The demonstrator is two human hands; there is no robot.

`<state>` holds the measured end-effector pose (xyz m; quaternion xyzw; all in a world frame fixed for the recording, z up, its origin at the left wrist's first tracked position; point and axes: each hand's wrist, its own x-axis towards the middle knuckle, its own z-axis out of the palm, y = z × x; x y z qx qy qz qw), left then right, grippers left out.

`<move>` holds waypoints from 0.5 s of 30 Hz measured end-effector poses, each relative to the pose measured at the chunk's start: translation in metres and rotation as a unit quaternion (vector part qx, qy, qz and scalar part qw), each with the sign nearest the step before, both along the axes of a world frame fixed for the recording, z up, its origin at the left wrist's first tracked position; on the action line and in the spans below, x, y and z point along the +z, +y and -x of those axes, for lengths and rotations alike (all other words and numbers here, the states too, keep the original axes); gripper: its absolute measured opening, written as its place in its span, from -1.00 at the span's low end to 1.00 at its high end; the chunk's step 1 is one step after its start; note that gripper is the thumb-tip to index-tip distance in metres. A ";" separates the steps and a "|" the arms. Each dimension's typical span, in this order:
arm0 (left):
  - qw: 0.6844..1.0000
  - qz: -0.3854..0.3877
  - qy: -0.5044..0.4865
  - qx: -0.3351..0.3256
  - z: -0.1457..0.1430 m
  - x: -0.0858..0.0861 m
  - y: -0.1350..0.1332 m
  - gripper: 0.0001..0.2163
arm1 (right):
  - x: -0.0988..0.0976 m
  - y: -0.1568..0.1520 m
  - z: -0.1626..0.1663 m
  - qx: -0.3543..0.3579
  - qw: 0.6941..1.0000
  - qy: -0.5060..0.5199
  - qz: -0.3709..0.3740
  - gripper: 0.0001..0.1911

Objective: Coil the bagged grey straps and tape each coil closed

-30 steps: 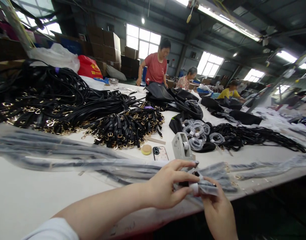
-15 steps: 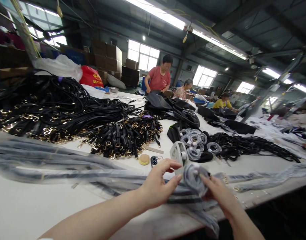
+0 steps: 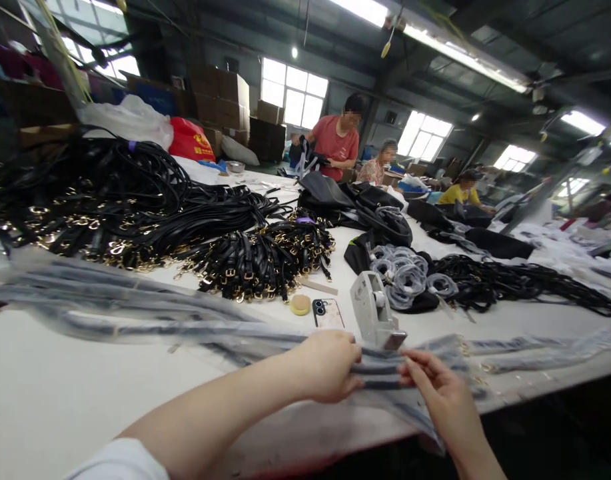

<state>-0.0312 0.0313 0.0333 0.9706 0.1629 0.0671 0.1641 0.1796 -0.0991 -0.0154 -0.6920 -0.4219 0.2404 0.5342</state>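
Observation:
Long black straps in clear plastic sleeves [image 3: 185,330] lie across the front of the white table. My left hand [image 3: 328,367] is closed over one of these sleeved straps, its fingertips partly hidden behind the hand. My right hand [image 3: 440,393] pinches the same bundle a little further right with thumb and forefinger; the other fingers are loosely curled. Just beyond my hands stands a grey tape dispenser [image 3: 370,307]. Behind it, coiled straps in plastic [image 3: 402,273] are heaped on black material.
Black straps with gold clasps [image 3: 250,263] are piled at left. A phone [image 3: 328,313] and a round yellow-edged pad [image 3: 300,305] lie beside the dispenser. More black straps [image 3: 505,280] spread at right. A co-worker in a red shirt [image 3: 332,143] stands across the table.
The plastic-wrapped coil has left my right hand. Both hands have lowered onto the sleeved straps, and my left hand has closed. The co-worker in red now holds up a dark item.

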 end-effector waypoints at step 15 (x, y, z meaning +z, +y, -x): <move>0.987 -0.109 0.107 0.057 -0.011 -0.026 0.001 -0.73 | -0.005 -0.027 0.007 0.065 0.993 0.007 0.103 -0.54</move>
